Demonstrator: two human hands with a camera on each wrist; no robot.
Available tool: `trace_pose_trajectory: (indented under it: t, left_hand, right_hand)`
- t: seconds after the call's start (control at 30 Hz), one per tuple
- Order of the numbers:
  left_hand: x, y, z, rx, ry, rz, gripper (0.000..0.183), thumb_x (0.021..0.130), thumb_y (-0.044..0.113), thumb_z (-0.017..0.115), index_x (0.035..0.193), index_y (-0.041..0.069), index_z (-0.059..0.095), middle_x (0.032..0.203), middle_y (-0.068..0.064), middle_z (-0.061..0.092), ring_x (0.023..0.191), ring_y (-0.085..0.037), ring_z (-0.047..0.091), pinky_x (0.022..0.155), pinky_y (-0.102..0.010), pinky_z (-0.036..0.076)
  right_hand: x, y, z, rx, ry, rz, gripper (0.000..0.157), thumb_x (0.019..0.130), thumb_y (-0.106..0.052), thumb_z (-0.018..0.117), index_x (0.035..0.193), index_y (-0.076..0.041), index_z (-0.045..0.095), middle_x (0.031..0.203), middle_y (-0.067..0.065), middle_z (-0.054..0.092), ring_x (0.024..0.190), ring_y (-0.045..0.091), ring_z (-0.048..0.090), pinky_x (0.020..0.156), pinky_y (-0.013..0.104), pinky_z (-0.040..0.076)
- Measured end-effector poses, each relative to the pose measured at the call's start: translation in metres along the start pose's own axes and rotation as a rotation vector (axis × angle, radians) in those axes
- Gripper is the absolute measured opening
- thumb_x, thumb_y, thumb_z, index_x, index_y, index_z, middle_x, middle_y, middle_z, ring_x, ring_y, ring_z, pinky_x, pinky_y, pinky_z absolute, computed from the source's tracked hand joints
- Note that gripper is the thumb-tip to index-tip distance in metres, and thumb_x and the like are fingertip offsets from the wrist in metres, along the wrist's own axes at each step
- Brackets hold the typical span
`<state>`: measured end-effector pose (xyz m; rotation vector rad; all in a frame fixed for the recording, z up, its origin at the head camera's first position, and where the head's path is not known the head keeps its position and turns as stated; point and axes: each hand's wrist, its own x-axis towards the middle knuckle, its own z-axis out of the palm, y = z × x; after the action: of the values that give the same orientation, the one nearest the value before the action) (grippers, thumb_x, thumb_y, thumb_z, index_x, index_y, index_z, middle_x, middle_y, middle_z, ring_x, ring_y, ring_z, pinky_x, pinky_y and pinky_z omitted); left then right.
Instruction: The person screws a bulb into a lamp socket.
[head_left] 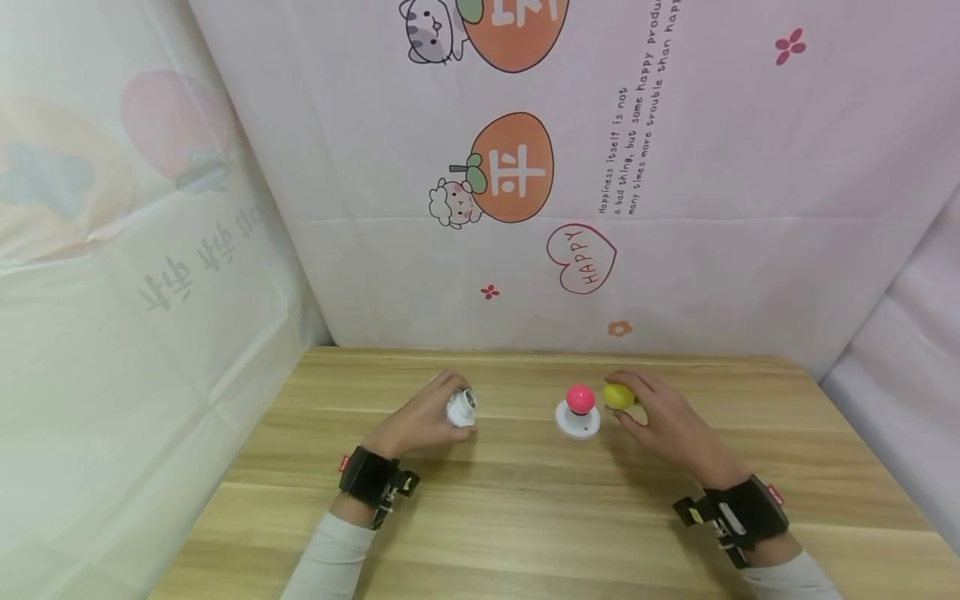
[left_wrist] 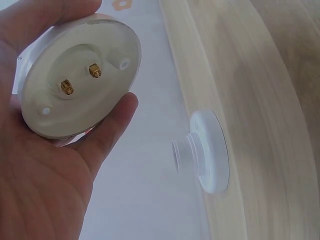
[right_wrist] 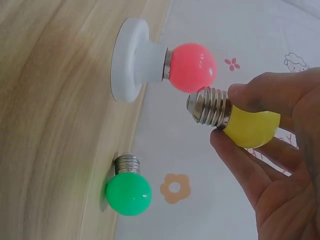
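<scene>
My left hand (head_left: 427,417) grips a white round lamp socket (left_wrist: 55,112) by its rim. In the left wrist view its underside faces the camera, with two brass screws inside. A second white lamp socket (left_wrist: 217,155) without a bulb stands on the table beyond that hand. My right hand (head_left: 667,421) holds a yellow light bulb (right_wrist: 252,127) between thumb and fingers, its metal screw base pointing away from the palm. Close beside it, a pink bulb (head_left: 580,398) sits upright in a third white lamp socket (head_left: 576,427) on the table.
A green bulb (right_wrist: 129,194) lies on the table near the right hand, as the right wrist view shows. The wooden table (head_left: 517,517) ends at the back against a printed white cloth (head_left: 375,275), and more cloth hangs at both sides.
</scene>
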<state>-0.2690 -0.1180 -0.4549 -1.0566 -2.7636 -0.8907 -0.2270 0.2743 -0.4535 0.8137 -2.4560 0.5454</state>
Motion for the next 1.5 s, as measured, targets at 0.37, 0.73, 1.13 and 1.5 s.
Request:
trace_pose_trajectory:
  t: [0.37,0.73,1.13,1.5]
  left_hand:
    - [0.003,0.007,0.003,0.018,0.011,0.027,0.049,0.074,0.036,0.078,0.113,0.017,0.055,0.117,0.004,0.047,0.099,-0.013,0.047,0.075,-0.025,0.051]
    - [0.01,0.011,0.008,0.033,-0.006,0.04,0.053,0.075,0.041,0.077,0.118,0.018,0.055,0.12,0.005,0.047,0.1,-0.013,0.047,0.075,-0.024,0.051]
    - [0.016,0.017,0.012,0.031,0.0,0.077,0.054,0.076,0.041,0.077,0.119,0.017,0.055,0.122,0.004,0.047,0.1,-0.011,0.048,0.075,-0.022,0.051]
    - [0.02,0.022,0.016,0.017,-0.006,0.069,0.052,0.077,0.037,0.077,0.12,0.018,0.054,0.122,0.006,0.047,0.098,-0.009,0.05,0.073,-0.021,0.051]
  right_hand:
    - [-0.001,-0.001,0.002,-0.003,-0.009,0.007,0.061,0.074,-0.015,0.082,0.128,-0.007,0.054,0.124,0.007,0.058,0.111,0.021,0.057,0.088,0.042,0.053]
    - [0.001,-0.003,0.003,0.011,-0.01,-0.011,0.063,0.074,-0.018,0.082,0.128,-0.007,0.053,0.124,0.006,0.058,0.11,0.019,0.057,0.088,0.04,0.053]
    - [0.005,-0.006,0.006,0.011,0.012,-0.099,0.054,0.076,-0.016,0.08,0.126,-0.01,0.06,0.124,0.01,0.058,0.111,0.022,0.055,0.087,0.044,0.053]
    - [0.006,-0.009,0.004,0.034,-0.024,-0.075,0.057,0.076,-0.008,0.077,0.13,-0.01,0.056,0.131,0.008,0.053,0.117,0.022,0.052,0.092,0.043,0.051]
